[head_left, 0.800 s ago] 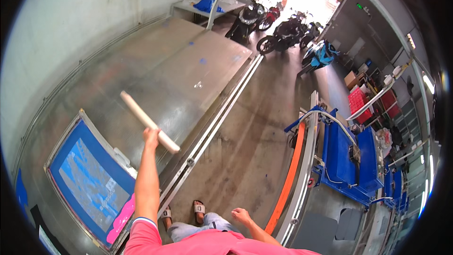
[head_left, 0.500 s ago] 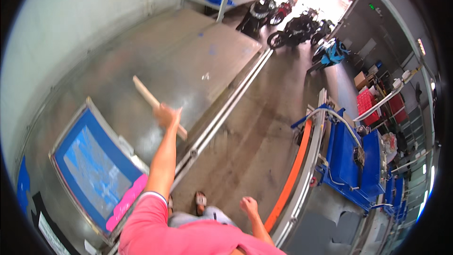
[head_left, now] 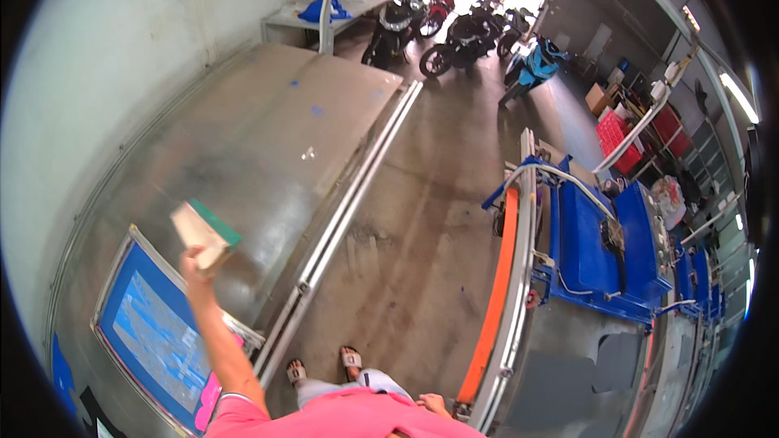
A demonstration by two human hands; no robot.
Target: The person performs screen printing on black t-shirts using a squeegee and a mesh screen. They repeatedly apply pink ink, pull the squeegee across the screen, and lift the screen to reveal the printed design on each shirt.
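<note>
My left hand (head_left: 195,264) is closed around a squeegee (head_left: 199,237) with a pale wooden handle and a green blade edge. It holds the squeegee up over the metal table, beyond a printing screen (head_left: 154,328). That screen lies on the table with a blue border and blue-streaked mesh in a thin frame. Pink ink (head_left: 208,399) pools at its near edge, partly hidden by my sleeve. Low beside my thigh hangs my right hand (head_left: 434,404), its fingers loosely curled and nothing seen in them.
The long metal table (head_left: 268,113) runs along the left wall, edged by a double rail (head_left: 349,186). Across the aisle are an orange strip (head_left: 495,308) and blue machinery (head_left: 584,243). Parked motorbikes (head_left: 479,36) stand at the far doorway; red crates (head_left: 618,139) sit at the right.
My left hand has swung left and nearer with the squeegee, which has turned so its green blade shows. My right hand has dropped lower, closer to my body. The view has shifted.
</note>
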